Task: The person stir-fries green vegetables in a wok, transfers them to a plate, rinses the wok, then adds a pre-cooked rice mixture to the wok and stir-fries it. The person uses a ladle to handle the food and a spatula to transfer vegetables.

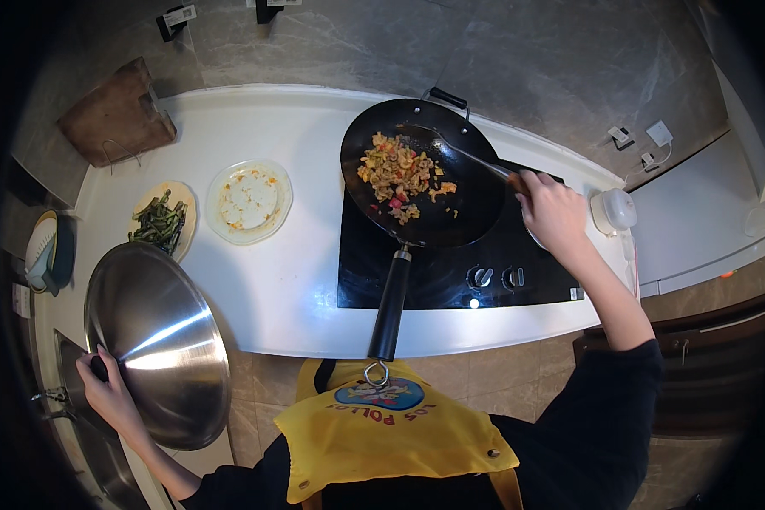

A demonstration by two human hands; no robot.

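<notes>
My left hand (107, 386) grips the dark knob of a domed steel wok lid (166, 344), held tilted over the sink side of the counter. In my right hand (553, 213) is the wooden handle of a metal spatula (478, 159), whose head rests inside a black wok (472, 210). Chopped stir-fried food (395, 169) with red and yellow bits is gathered on the wok's left half. The wok sits on a black cooktop (433, 280), its long handle (390, 312) pointing toward me.
A food-smeared plate (250, 197) is left of the wok. Beyond the lid lies a plate of cut dark-green vegetables (160, 220). A wooden cutting board (118, 115) leans at the wall. A white lidded container (614, 210) stands right of the cooktop; the sink (89, 427) is at left.
</notes>
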